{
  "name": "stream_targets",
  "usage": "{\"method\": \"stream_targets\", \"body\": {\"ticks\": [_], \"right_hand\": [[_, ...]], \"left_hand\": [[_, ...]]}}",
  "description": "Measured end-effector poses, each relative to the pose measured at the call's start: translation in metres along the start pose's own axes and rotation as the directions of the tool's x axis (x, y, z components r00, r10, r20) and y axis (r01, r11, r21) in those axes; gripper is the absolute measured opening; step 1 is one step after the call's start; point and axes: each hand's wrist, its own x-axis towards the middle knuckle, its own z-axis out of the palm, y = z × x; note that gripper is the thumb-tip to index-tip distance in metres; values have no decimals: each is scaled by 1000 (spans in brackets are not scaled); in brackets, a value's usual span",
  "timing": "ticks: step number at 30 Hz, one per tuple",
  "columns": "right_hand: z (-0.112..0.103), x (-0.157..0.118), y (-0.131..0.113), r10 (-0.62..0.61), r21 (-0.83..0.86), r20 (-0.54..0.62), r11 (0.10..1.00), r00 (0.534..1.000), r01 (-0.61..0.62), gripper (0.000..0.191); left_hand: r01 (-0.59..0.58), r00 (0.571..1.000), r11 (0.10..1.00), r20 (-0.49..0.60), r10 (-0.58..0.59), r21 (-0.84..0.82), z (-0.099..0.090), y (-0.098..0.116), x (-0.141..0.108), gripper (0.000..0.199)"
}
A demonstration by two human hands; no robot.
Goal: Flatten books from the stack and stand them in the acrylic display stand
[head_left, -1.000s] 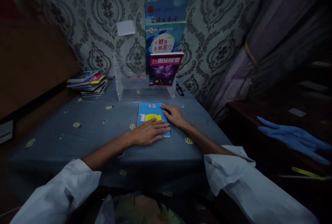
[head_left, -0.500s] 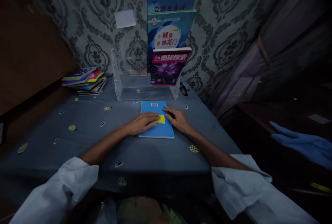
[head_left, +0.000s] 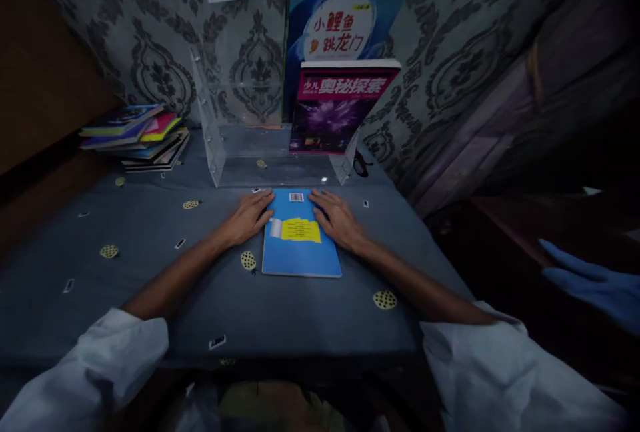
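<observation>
A blue book [head_left: 303, 260] lies flat on the table, its barcode at the far end and a yellow text patch across the middle. My left hand [head_left: 250, 217] rests at its far left edge, fingers stretched out and fingertips touching the cover's border. On the opposite side my right hand [head_left: 339, 220] lies with fingers spread over the far right edge. Just beyond the book stands a clear acrylic rack [head_left: 280, 175]. A purple-and-pink book [head_left: 327, 115] leans upright in its right part, with a taller blue-green book [head_left: 345, 2] behind it.
A messy stack of books [head_left: 143, 139] sits at the left by the wall. Dark glasses [head_left: 361, 164] lie right of the rack. The table [head_left: 165, 299] has a grey patterned cloth. A blue glove [head_left: 595, 285] shows at the far right, beside a curtain [head_left: 480, 119].
My left hand has slid off the middle of the blue book to its left edge, uncovering the yellow patch. My right hand stays at the right edge. The view has tilted down and come closer.
</observation>
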Motion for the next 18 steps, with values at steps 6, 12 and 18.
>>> {"method": "stream_targets", "body": {"ticks": [6, 12, 18], "right_hand": [[-10, -41, -9, -118, -12, -28, 993, 993, 118, 44], [-26, -77, -25, -253, 35, -18, 967, 967, 254, 41], [-35, -97, -31, -382, 44, 33, 924, 924, 381, 54]], "left_hand": [[-59, 995, 995, -79, 65, 75, 0, 6, -9, 49], [-198, 970, 974, -121, 210, 107, -7, 33, -40, 43], [-308, 935, 937, -131, 330, 165, -16, 58, -77, 39]]}}
